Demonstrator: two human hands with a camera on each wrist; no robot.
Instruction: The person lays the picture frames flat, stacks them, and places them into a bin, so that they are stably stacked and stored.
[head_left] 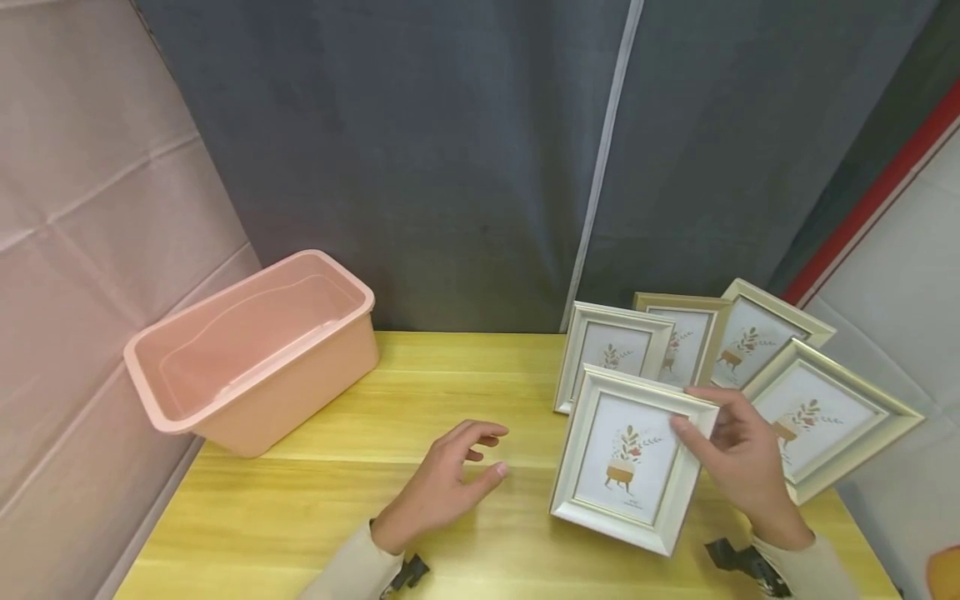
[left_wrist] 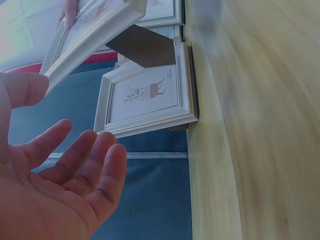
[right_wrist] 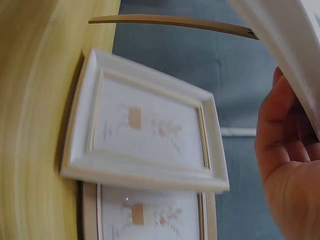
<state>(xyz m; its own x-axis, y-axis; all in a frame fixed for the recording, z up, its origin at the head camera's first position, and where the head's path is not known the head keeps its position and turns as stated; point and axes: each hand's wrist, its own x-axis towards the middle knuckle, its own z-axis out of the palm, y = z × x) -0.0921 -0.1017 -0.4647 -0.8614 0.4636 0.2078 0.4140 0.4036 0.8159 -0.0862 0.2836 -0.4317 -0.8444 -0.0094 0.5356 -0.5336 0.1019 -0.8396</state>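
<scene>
My right hand (head_left: 742, 454) pinches a white picture frame (head_left: 633, 458) at its upper right edge, thumb on the front and fingers behind. The frame holds a print of a plant in a brown pot and leans back, tilted. Behind it, a brown easel stand (left_wrist: 142, 45) sticks out in the left wrist view. My left hand (head_left: 446, 479) is held over the table to the left of this frame, fingers loosely bent and holding nothing. In the right wrist view, another white picture frame (right_wrist: 150, 125) stands on the table just beyond the right hand.
Behind and right stand several more picture frames: a tan one (head_left: 712, 337), a cream one (head_left: 817, 321) and a gold-edged one (head_left: 892, 417). A pink plastic bin (head_left: 300, 396) sits at the table's left back. A dark curtain (head_left: 412, 167) hangs behind the wooden table (head_left: 262, 517).
</scene>
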